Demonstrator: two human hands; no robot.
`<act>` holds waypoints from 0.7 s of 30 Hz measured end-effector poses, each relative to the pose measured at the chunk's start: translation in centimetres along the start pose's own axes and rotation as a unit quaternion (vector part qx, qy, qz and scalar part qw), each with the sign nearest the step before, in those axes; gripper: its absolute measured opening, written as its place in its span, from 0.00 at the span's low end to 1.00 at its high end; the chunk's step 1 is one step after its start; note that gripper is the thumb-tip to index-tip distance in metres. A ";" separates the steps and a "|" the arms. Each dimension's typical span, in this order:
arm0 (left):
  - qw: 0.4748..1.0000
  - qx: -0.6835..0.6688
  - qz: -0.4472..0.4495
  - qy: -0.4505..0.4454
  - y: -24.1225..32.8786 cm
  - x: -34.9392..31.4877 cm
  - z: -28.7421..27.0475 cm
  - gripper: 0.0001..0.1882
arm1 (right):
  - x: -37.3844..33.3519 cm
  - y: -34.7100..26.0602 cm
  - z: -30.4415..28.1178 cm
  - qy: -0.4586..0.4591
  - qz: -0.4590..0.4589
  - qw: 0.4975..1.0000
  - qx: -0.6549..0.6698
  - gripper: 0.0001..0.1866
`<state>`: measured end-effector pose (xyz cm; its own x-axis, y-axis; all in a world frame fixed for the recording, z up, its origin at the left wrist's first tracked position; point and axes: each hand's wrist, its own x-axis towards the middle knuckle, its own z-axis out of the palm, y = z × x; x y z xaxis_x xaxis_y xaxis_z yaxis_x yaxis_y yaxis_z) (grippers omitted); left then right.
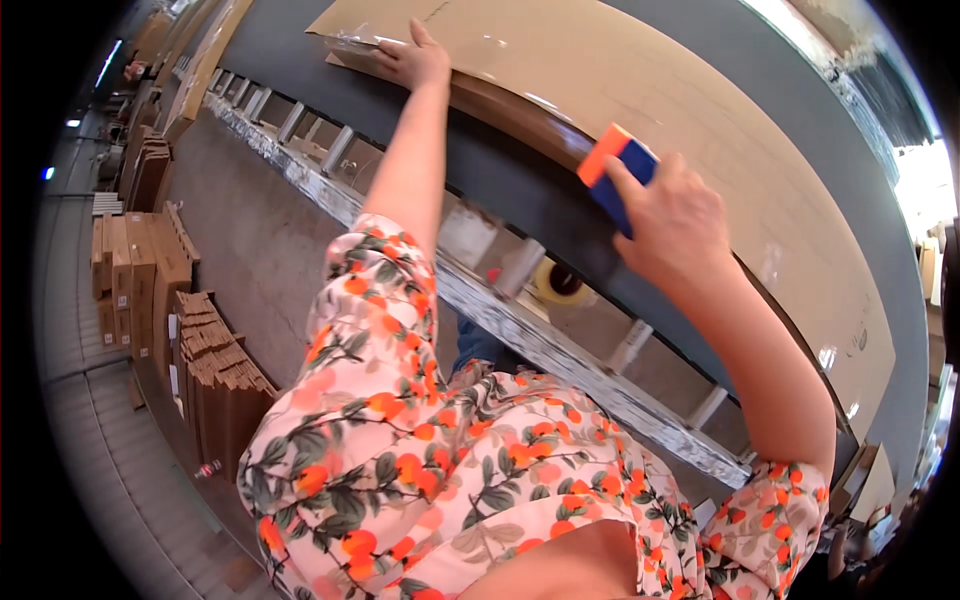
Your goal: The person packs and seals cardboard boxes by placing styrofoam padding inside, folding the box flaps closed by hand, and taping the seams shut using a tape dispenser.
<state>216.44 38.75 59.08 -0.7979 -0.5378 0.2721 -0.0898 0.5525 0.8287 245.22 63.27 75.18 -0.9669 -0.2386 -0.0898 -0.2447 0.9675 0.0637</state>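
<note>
A long flat brown cardboard box lies across the grey surface in front of me, with shiny clear tape along its near edge. My left hand presses on the box's far-left end, fingers stretched out beside a loose, crinkled piece of clear tape. In my right hand is a flat blue-and-orange block, held over the near edge of the box around its middle. The block's exact kind is not clear, and my fingers hide part of it.
A worn white-painted rail with metal rollers runs between me and the box. Below the rollers sits a yellowish tape roll. Stacked cardboard boxes and folded cardboard pieces stand on the floor at left.
</note>
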 end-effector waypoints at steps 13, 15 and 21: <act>0.993 0.023 -0.107 -0.050 2.9 -16.2 2.9 0.42 | -7.0 5.4 6.3 -0.046 0.070 0.997 0.005 0.40; 0.989 0.056 -0.109 -0.082 2.9 -20.5 2.4 0.42 | -9.3 6.3 7.9 0.006 0.032 0.999 0.020 0.39; 0.996 0.051 -0.078 -0.012 -0.1 -19.0 2.7 0.40 | -6.5 3.4 10.8 0.035 0.049 0.997 0.038 0.25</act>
<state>229.99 50.62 52.57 -0.7838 -0.6071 0.1309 -0.2729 0.5261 0.8054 251.41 68.97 65.23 -0.9894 -0.1444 -0.0166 -0.1443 0.9895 -0.0067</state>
